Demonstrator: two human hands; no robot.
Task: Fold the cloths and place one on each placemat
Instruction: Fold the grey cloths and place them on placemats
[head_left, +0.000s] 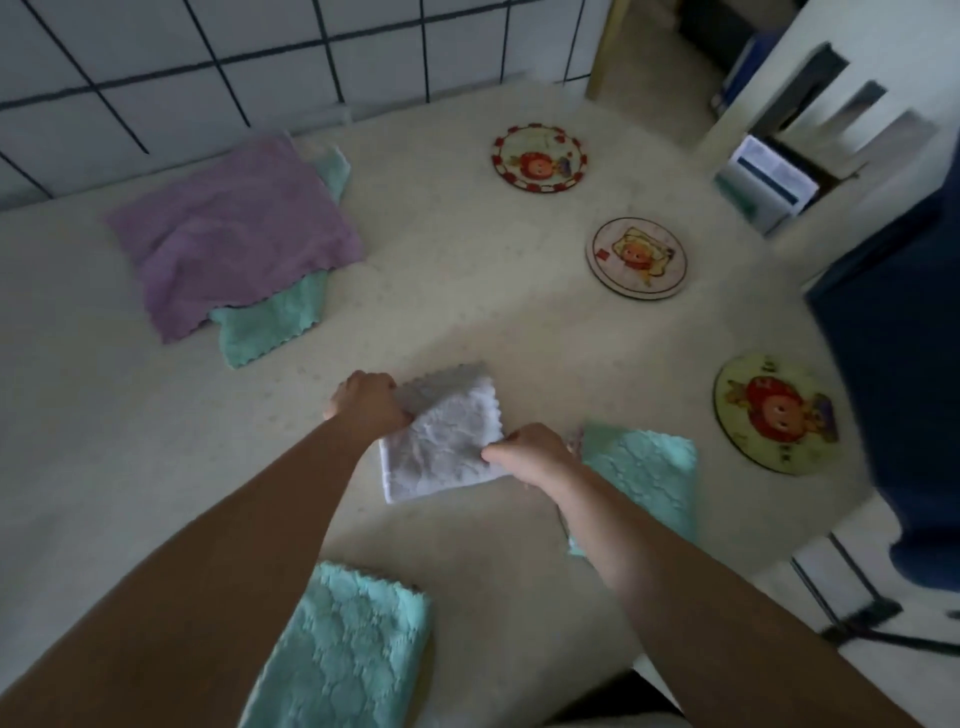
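Note:
A folded white cloth (447, 441) lies on the table in front of me. My left hand (366, 400) grips its far left corner. My right hand (530, 449) pinches its near right edge. A folded teal cloth (649, 478) lies just right of my right hand, partly under my forearm. Another folded teal cloth (337, 654) lies at the near edge. A purple cloth (234, 223) is spread over a teal cloth (270, 322) at the far left. Three round picture placemats lie bare on the right: far (540, 158), middle (638, 258), near (776, 413).
A white tiled wall (208, 62) runs behind the cream table (467, 291). The table's right edge drops to the floor, where a dark blue object (893, 364) and a white shelf unit (810, 130) stand.

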